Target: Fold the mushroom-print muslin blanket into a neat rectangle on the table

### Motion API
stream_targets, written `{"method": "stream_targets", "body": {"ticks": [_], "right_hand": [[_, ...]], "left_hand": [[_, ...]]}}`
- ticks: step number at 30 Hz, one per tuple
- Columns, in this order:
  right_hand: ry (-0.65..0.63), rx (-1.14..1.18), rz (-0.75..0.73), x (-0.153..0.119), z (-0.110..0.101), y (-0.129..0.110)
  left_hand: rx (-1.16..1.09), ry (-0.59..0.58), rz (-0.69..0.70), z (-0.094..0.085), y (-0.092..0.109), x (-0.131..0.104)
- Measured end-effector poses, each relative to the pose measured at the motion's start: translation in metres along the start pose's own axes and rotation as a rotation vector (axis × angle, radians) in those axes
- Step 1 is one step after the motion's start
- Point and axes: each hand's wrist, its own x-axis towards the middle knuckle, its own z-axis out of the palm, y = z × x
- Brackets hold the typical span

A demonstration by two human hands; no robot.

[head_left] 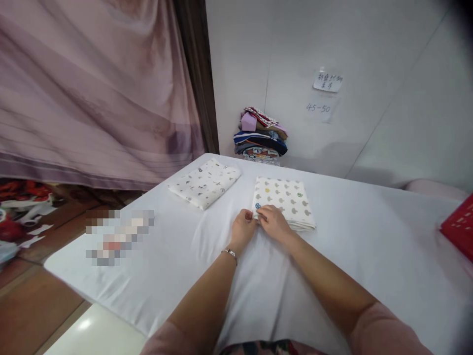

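A folded white cloth [284, 199] printed with grey shapes and a few coloured ones lies flat on the white-covered table [177, 256]. At its near left corner, my left hand [244, 229] has its thumb and fingers closed on the edge. My right hand [274, 223] grips the same corner from the right, fingers curled over the top layer. Both hands almost touch each other. The cloth's layered near edge shows to the right of my right hand. Further left lies a second folded white cloth [207, 182] with small dark prints, apart from both hands.
Behind the table's far edge rises a stack of folded fabrics [260, 135] against the white wall. A red perforated basket [460, 229] stands at the right edge. A pixelated patch covers something on the table's left. A pink curtain [99, 88] hangs at left.
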Motion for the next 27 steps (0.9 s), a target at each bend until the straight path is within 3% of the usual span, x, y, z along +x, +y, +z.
{"method": "stream_targets", "body": {"ticks": [7,17,27], "right_hand": [[-0.064,-0.044,-0.173,-0.002,-0.0015,0.0113],[0.041,-0.091,-0.174,-0.0063,0.0028,0.007],[0.0,-0.029,-0.211,-0.0104,-0.0025,0.0046]], "left_hand": [[0.037,0.011,0.015,0.005,-0.002,-0.0003],[0.059,0.056,0.093,0.0071,-0.0033,-0.0012],[0.117,0.03,0.042,0.0041,0.0026,-0.0013]]}}
